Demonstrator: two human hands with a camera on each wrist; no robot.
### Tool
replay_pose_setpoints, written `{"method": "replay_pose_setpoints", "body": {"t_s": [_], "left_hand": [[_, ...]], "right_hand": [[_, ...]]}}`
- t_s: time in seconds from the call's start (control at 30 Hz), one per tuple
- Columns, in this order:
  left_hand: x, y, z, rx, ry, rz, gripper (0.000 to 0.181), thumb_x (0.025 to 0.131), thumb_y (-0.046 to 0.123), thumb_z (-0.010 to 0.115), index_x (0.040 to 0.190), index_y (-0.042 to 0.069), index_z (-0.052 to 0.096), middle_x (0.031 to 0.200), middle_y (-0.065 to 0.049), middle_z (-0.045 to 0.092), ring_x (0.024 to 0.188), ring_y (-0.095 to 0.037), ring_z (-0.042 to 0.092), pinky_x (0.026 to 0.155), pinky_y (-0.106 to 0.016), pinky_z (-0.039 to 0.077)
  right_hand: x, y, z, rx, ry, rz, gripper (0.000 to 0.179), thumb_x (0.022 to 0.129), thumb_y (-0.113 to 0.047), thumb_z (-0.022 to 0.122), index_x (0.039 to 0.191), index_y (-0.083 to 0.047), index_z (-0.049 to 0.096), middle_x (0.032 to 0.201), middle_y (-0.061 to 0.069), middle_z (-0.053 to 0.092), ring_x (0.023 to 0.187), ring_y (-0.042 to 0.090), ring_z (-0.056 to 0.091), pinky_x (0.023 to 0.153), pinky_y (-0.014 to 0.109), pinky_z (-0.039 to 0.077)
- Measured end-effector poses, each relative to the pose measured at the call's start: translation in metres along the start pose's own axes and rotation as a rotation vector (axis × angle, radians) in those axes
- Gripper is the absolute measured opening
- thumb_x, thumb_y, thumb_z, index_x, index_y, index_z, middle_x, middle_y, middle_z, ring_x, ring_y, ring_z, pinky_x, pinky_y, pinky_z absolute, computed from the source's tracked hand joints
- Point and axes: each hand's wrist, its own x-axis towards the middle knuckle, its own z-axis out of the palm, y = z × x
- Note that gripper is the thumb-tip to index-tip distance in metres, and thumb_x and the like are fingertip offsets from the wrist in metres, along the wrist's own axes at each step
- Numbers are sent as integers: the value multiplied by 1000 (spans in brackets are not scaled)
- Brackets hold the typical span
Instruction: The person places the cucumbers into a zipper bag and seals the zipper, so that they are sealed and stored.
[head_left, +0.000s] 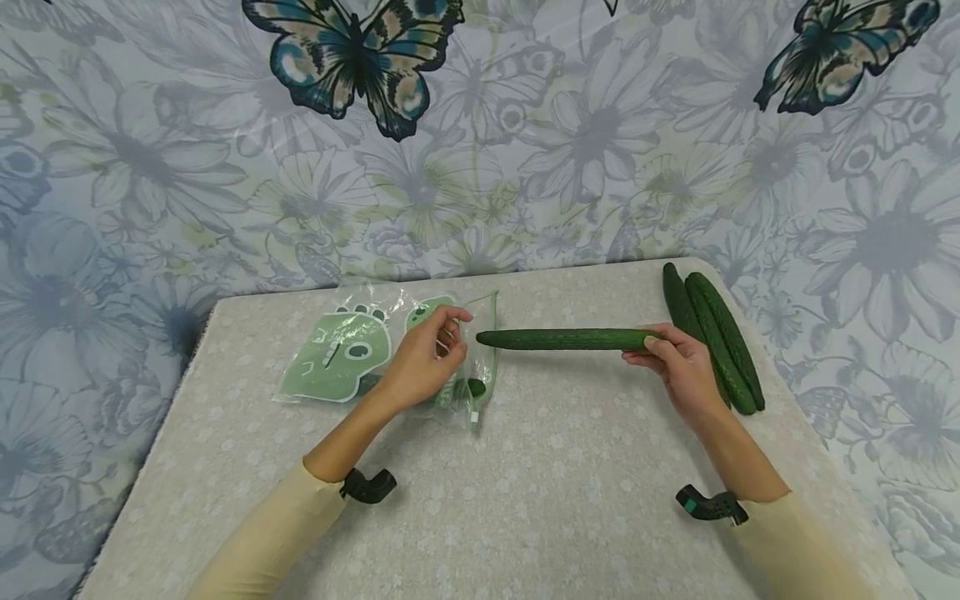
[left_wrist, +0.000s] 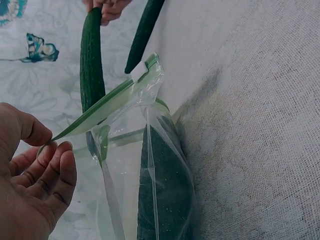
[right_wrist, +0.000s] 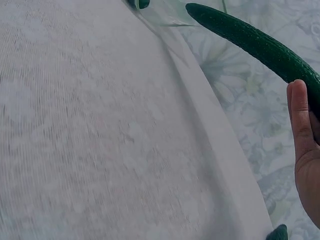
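Observation:
A clear zip bag (head_left: 483, 367) with a green cartoon print (head_left: 337, 354) lies on the left part of the table, its mouth facing right. My left hand (head_left: 429, 354) pinches the green edge of that mouth between thumb and finger, seen closely in the left wrist view. Inside the bag is a cucumber (left_wrist: 165, 185), mostly hidden by the print in the head view. My right hand (head_left: 678, 367) holds another long cucumber (head_left: 562, 339) by its right end. It lies level, with its tip at the bag's opening.
Several more cucumbers (head_left: 723, 342) lie side by side at the right edge of the table (head_left: 570, 492), just behind the right hand. A white slider (left_wrist: 139, 72) sits on the bag's zip. Behind the table hangs a flowered cloth with butterflies (head_left: 360, 62).

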Motion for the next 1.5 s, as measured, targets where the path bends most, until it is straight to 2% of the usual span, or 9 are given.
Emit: {"method": "replay_pose_setpoints", "body": {"t_s": [0.27,0.63,1.0,1.23,1.5], "left_hand": [[1,3,0,-8,-1,37,37,103,12,62,139,21,59,103,-1,63,91,-15,65,81,-33,57],[2,6,0,-23,-5,55,35,103,13,61,138,20,60,103,-1,62,87,-17,64,78,-33,56],[2,3,1,-19,-4,50,35,103,13,62,138,20,60,103,-1,62,86,-17,65,80,-35,56],[1,2,0,-36,-4,43,35,104,13,62,138,21,59,104,-2,62,89,-17,64,82,-36,56],[-1,-3,-5,-177,11,-6,34,106,12,62,138,21,61,110,-6,62,95,-21,62,85,-33,53]], "right_hand": [[14,18,22,-137,-66,53,26,112,-7,54,125,10,66,107,1,76,91,12,81,89,29,65],[32,38,62,-134,-104,103,28,106,0,52,124,19,62,108,5,71,89,15,80,90,32,66],[47,60,101,-108,-195,121,29,104,2,52,127,18,62,115,2,77,95,16,81,93,34,65],[53,71,119,-95,-229,147,33,104,0,54,129,19,61,123,19,74,98,16,81,95,37,65],[60,81,138,-90,-291,168,34,104,-1,56,133,17,61,133,37,67,103,14,80,99,40,63]]}}
